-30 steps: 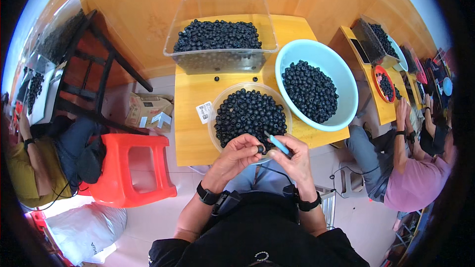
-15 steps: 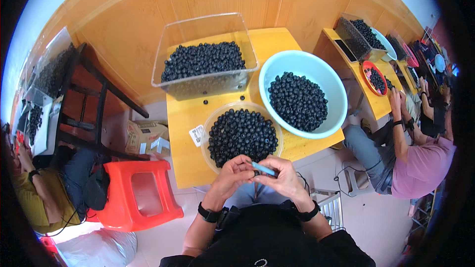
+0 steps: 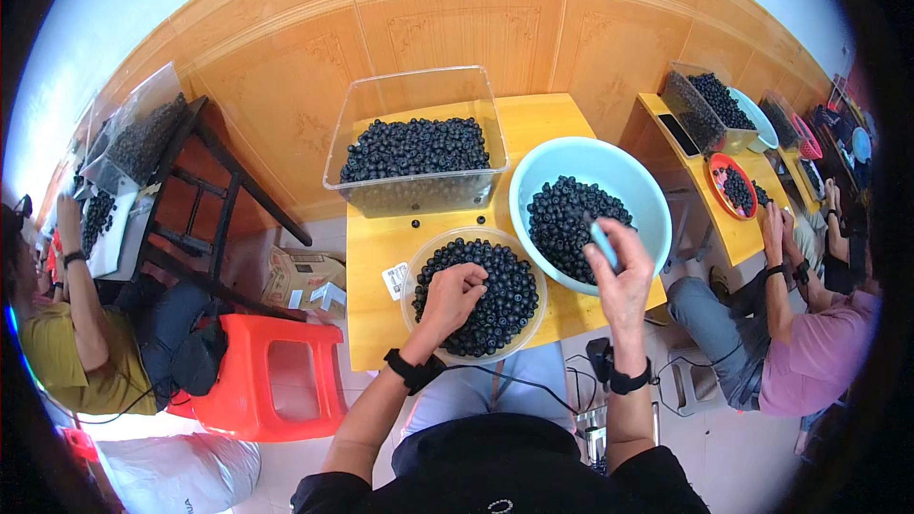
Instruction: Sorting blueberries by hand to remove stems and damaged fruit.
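My left hand [image 3: 455,297] is over a round clear tub [image 3: 407,297] filled with small black bead-like pieces [image 3: 500,290]. Its thumb and fingers are bent together among the pieces; what they pinch, if anything, is hidden. Over the near side of a light-blue bowl [image 3: 650,214], my right hand [image 3: 624,271] grips a slim light-blue stick-like tool [image 3: 604,246] between thumb and fingers. More black pieces [image 3: 571,219] lie heaped in that bowl. The tool's kind cannot be made out.
A clear rectangular bin [image 3: 419,192] of black pieces stands at the back of the yellow table [image 3: 538,114]. Two loose pieces lie before it. A red stool [image 3: 286,376] stands at left. People work at other tables [image 3: 724,214] on both sides.
My hands were together in front of the tub, with the tool and a black piece between them. Now they are apart, the left over the tub, the right at the bowl with the tool.
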The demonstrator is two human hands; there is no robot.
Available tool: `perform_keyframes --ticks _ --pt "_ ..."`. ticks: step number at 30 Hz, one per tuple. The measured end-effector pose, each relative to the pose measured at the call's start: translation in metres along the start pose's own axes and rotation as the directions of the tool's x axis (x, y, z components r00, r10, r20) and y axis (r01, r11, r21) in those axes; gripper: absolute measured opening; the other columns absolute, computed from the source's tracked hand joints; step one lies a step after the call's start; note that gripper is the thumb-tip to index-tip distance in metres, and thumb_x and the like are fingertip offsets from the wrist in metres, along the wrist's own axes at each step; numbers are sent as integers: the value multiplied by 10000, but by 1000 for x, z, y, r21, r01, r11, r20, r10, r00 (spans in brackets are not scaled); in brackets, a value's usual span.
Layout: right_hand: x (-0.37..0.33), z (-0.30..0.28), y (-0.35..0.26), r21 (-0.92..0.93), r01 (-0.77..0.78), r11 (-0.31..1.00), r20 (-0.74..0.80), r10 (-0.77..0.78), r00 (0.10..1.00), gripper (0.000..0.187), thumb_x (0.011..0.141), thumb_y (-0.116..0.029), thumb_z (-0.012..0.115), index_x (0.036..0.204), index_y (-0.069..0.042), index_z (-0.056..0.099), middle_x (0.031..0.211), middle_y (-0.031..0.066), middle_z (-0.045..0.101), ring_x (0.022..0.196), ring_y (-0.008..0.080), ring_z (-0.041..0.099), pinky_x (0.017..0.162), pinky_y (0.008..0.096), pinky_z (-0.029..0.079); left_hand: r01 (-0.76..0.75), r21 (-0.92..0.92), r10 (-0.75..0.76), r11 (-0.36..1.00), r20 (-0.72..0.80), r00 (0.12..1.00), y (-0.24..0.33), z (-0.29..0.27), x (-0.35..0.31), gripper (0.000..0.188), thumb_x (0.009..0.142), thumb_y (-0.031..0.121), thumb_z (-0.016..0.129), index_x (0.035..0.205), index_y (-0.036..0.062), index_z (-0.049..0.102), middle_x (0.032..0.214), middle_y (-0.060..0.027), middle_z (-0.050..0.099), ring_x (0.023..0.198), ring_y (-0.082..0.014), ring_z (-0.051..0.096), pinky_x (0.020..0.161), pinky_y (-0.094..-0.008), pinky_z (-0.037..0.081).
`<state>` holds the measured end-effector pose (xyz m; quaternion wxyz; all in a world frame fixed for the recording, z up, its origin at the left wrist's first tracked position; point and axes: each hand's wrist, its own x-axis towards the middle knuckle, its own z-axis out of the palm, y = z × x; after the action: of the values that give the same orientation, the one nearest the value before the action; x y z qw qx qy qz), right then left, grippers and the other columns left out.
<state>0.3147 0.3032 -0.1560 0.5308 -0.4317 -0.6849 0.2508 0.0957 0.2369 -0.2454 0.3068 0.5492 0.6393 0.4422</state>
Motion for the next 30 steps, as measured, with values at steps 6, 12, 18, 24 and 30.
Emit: perform_keyframes --ticks 6,12,18,24,30 --pt "-47 8 18 -1 -124 992 158 123 980 198 727 -8 676 924 3 651 715 95 573 608 185 535 563 280 411 -189 289 173 939 79 982 -1 17 7 250 664 -29 682 903 34 638 769 -109 566 662 -264 586 624 -341 480" --pt "-81 11 38 66 -218 974 204 201 958 162 739 -40 676 890 16 659 709 126 602 607 203 568 557 301 423 -247 323 227 914 100 969 1 18 10 230 647 -28 679 837 24 562 783 -129 540 702 -310 560 637 -380 454" --pt "-87 11 34 67 -253 965 271 226 936 153 743 -64 681 872 16 662 727 144 627 623 223 605 576 314 452 -240 355 208 903 127 970 5 16 7 239 636 1 710 816 21 552 752 -150 577 674 -326 581 615 -381 463" --pt "-81 12 27 59 -259 964 299 230 926 159 749 -53 677 887 24 659 731 135 635 630 200 606 587 299 454 119 -284 -78 951 151 985 8 -3 -1 169 745 12 687 876 15 580 841 -44 607 773 -146 641 666 -252 518" --pt "-83 15 18 142 -266 954 364 199 910 158 764 -44 670 902 30 654 744 105 639 665 150 597 604 273 450 213 -882 -95 420 191 977 42 -30 -34 161 833 -12 589 991 21 601 972 -75 623 897 -207 646 763 -268 547"
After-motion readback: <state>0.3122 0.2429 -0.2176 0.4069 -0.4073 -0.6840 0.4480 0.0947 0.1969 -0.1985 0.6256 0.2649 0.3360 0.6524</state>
